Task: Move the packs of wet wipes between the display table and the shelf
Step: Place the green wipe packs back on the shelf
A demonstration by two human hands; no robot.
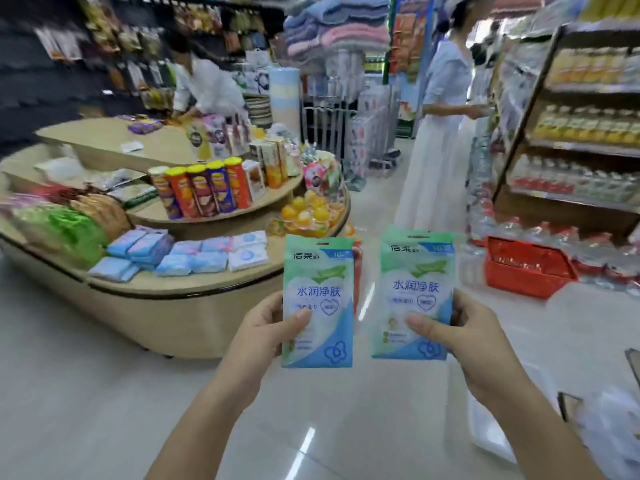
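Note:
I hold two green, white and blue packs of wet wipes upright in front of me, over the floor. My left hand [266, 327] pinches the left pack [320, 282] by its lower left side, thumb on the front. My right hand [460, 330] pinches the right pack [417, 275] by its lower right side in the same way. The tiered wooden display table [194, 299] stands to my left, with several blue and white wipe packs [180, 252] lying on its lowest tier. A shelf [581, 133] stands at the far right.
Chip cans [204, 188] and snack bags fill the table's upper tiers. A red basket [526, 266] and bottled water sit on the floor by the shelf. One person stands in the aisle [440, 140], another leans over the table [204, 88]. A white tray [498, 427] lies low right.

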